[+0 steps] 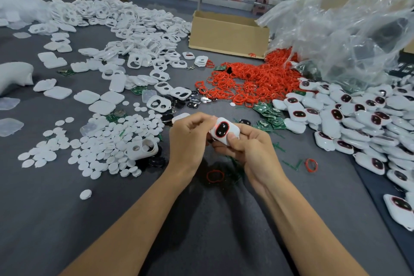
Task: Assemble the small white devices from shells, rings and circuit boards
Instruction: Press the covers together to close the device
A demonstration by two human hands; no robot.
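Both hands grip one white device (224, 130) over grey table (67, 219)
Left hand (190, 139) fingers curled on its left edge; right hand (248, 148) thumb presses near face, fingers wrapped beneath

Both hands (190, 139) (248, 148) grip one white device (224, 130) above the table (67, 219).

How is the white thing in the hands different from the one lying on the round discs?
The held device has a red ring and dark middle; the shell on the discs has bare open holes. The device is gripped by left hand and right hand; the shell lies untouched. Both are white with rounded corners.
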